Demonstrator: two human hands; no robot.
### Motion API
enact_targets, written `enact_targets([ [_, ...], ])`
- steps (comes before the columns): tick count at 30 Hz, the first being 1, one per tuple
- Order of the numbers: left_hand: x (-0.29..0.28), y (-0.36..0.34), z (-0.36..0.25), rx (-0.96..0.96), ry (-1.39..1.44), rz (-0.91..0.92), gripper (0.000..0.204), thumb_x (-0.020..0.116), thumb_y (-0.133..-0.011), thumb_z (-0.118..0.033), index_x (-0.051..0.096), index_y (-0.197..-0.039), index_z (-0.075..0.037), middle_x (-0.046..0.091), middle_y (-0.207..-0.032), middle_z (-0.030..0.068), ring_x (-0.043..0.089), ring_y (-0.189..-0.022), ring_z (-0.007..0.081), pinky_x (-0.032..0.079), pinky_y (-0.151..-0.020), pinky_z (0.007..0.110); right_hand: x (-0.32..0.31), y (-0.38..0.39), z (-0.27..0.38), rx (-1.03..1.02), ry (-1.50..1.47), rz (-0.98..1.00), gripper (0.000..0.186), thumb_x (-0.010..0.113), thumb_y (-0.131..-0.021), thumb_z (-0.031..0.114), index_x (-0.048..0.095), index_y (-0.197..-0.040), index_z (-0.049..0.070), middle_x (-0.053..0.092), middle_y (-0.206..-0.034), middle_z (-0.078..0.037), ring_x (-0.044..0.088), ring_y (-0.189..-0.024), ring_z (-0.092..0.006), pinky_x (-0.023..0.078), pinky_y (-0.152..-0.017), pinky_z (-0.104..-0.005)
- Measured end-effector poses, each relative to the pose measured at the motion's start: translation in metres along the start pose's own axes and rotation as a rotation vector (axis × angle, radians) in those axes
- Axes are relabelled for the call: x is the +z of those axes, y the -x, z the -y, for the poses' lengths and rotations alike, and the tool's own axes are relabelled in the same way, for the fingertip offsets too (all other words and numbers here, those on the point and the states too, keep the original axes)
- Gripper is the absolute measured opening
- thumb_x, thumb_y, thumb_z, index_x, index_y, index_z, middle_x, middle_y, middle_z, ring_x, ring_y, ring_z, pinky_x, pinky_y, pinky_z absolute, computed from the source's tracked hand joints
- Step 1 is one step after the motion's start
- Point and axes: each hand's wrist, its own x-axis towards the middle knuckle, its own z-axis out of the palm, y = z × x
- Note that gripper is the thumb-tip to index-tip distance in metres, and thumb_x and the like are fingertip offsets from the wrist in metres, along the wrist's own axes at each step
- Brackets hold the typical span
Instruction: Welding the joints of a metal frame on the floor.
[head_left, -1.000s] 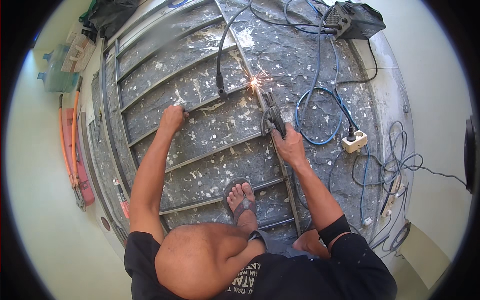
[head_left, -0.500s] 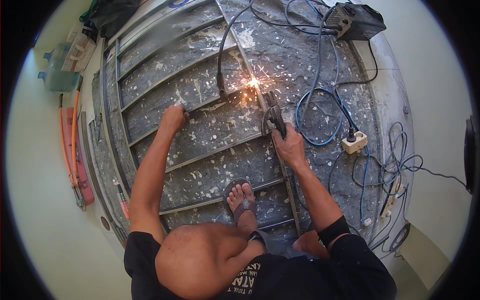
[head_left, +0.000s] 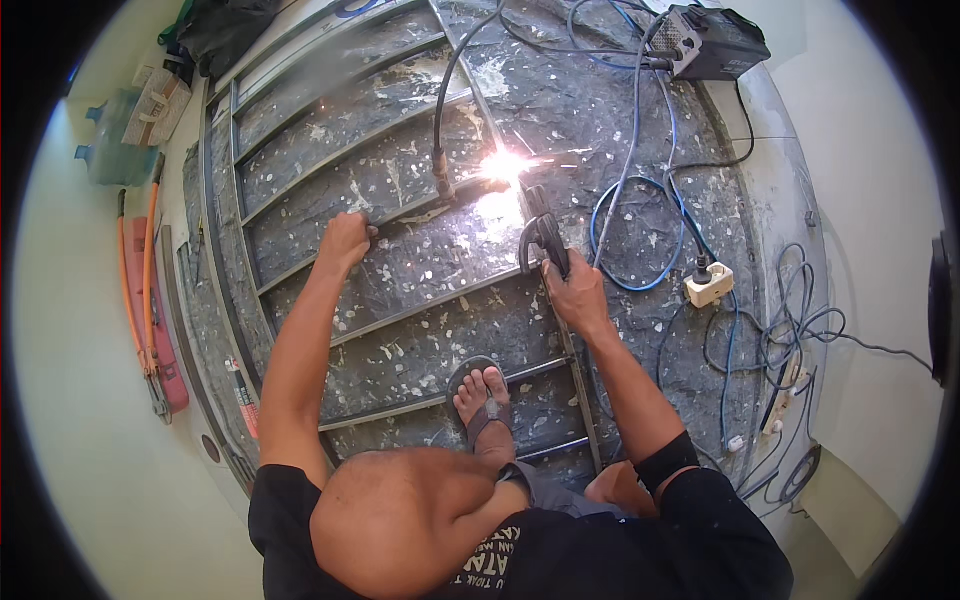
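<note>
My right hand [head_left: 577, 290] is closed around the handle of a black welding electrode holder [head_left: 543, 235]. Beyond its jaws a bright white arc [head_left: 503, 167] glows where a crossbar meets the right side rail of a ladder-like metal frame [head_left: 420, 298]. The glare hides the joint and the electrode's tip. My left hand [head_left: 348, 238] grips that crossbar [head_left: 402, 214] left of the arc. Between hand and arc, a ground clamp [head_left: 444, 178] on a black cable sits at the crossbar. My sandalled foot [head_left: 483, 400] rests by a lower crossbar.
A black welding machine [head_left: 715, 42] stands at the far right, trailing cables. Right of the frame are a blue cable loop [head_left: 640, 287], a white socket block [head_left: 709, 286] and tangled cords. Orange-handled bolt cutters [head_left: 148, 290] and a water jug [head_left: 110, 135] lie left. A paint-spotted sheet [head_left: 620, 130] covers the floor.
The small orange spark burst has grown into a larger, whiter arc, lighting the sheet beneath it. The electrode holder has shifted and tilted slightly. My left hand stays on the crossbar.
</note>
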Motion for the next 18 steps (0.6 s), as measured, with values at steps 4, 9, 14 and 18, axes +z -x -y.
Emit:
enact_targets([
  [4, 0.0019, 0.0007, 0.0002, -0.023, 0.009, -0.024, 0.026, 0.072, -0.086, -0.026, 0.072, -0.085, 0.000, 0.067, -0.085, 0.0280, 0.067, -0.085, 0.0451, 0.053, -0.076, 0.052, 0.0006, -0.0001, 0.0000, -0.033, -0.045, -0.016, 0.029, 0.064, -0.092, 0.027, 0.060, -0.102, -0.001, 0.066, -0.078, -0.028, 0.065, -0.083, -0.0483, 0.051, -0.067, -0.0518],
  [9, 0.0019, -0.0028, -0.0005, -0.068, 0.003, 0.061, 0.029, 0.072, -0.086, -0.030, 0.072, -0.092, -0.002, 0.068, -0.093, 0.0287, 0.066, -0.091, 0.0460, 0.054, -0.080, 0.053, 0.0009, 0.0019, 0.0026, -0.011, -0.047, -0.065, 0.030, 0.065, -0.093, 0.028, 0.062, -0.104, 0.000, 0.068, -0.083, -0.025, 0.069, -0.083, -0.0429, 0.052, -0.070, -0.0463],
  [14, -0.0004, -0.0041, -0.0003, -0.067, -0.015, 0.088, 0.031, 0.073, -0.085, -0.032, 0.072, -0.094, -0.002, 0.068, -0.096, 0.0289, 0.066, -0.092, 0.0471, 0.054, -0.081, 0.053, -0.0034, 0.0013, 0.0039, 0.018, -0.051, -0.045, 0.031, 0.065, -0.093, 0.028, 0.060, -0.101, -0.001, 0.067, -0.085, -0.029, 0.067, -0.086, -0.0467, 0.051, -0.071, -0.0479],
  [18, -0.0009, -0.0010, 0.0000, -0.031, -0.035, 0.040, 0.029, 0.072, -0.087, -0.031, 0.072, -0.091, -0.002, 0.068, -0.091, 0.0279, 0.066, -0.087, 0.0461, 0.054, -0.078, 0.053, -0.0036, 0.0010, 0.0037, 0.004, -0.021, -0.033, 0.031, 0.065, -0.093, 0.028, 0.060, -0.102, -0.002, 0.067, -0.085, -0.030, 0.066, -0.087, -0.0476, 0.051, -0.071, -0.0486],
])
